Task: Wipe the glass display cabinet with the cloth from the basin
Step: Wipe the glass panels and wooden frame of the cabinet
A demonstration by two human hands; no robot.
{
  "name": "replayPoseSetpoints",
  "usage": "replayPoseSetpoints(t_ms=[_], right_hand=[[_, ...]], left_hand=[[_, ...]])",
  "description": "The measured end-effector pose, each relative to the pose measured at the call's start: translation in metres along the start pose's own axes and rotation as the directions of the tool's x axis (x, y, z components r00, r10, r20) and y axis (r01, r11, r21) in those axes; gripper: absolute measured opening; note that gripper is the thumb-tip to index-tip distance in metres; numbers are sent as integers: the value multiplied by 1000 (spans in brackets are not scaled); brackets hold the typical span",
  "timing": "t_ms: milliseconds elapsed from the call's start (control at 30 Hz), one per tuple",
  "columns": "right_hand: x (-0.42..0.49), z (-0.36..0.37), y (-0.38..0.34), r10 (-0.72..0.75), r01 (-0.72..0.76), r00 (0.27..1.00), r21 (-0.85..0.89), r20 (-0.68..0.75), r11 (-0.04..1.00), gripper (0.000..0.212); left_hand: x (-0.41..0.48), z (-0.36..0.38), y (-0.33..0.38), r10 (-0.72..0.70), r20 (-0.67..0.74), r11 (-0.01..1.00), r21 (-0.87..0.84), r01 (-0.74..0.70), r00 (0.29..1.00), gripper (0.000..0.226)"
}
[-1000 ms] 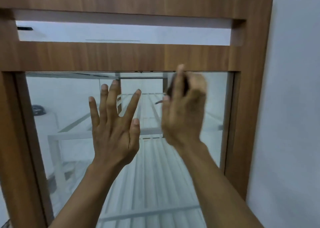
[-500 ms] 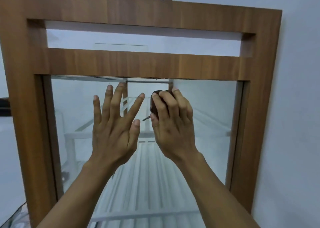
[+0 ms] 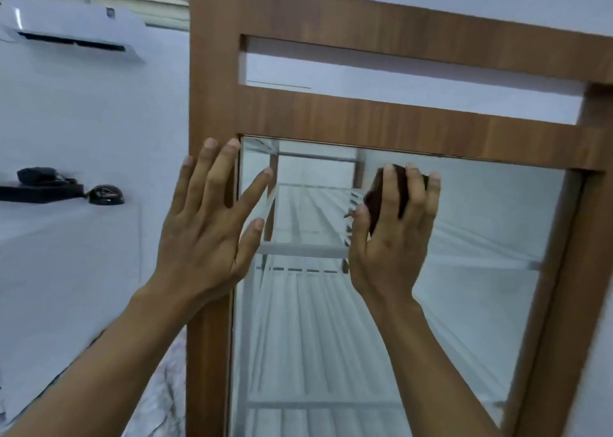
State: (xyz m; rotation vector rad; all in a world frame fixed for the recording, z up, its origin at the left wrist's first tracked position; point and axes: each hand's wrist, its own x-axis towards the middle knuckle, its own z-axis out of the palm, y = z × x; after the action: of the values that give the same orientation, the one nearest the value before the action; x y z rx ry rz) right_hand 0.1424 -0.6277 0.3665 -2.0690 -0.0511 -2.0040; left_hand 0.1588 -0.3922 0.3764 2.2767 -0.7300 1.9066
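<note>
The glass display cabinet has a brown wooden frame (image 3: 212,71) round a tall glass pane (image 3: 464,237), with white shelves showing behind it. My right hand (image 3: 391,237) presses a small dark brown cloth (image 3: 384,191) against the upper part of the glass, fingers curled over it. My left hand (image 3: 212,224) lies flat with spread fingers over the frame's left post and the pane's top left corner. The basin is out of view.
A white wall fills the left side, with a white air conditioner (image 3: 73,31) high up. Dark objects (image 3: 53,184) sit on a white ledge at the left. A white wall is close beside the cabinet's right post (image 3: 564,304).
The view has swung left, so the cabinet now sits to the right. My left hand has moved from the glass onto the left post. My right hand stays on the cloth near the pane's top.
</note>
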Motion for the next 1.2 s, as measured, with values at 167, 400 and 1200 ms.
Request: replayPoseSetpoints(t_ms=[167,400,1200], right_hand=[[-27,38,-90,-422,417,893,69,157,906,50],[-11,38,-102,159,-159,986,-1,-44,987,51],[-25,65,-215,9,-37,988,-176,-153,984,54]], left_hand=[[-11,5,-47,24,-46,983,-180,-32,999,58],[-17,28,-80,121,-76,873,-467,-143,990,58],[17,114,-75,51,-357,162,-919,-360,933,57]])
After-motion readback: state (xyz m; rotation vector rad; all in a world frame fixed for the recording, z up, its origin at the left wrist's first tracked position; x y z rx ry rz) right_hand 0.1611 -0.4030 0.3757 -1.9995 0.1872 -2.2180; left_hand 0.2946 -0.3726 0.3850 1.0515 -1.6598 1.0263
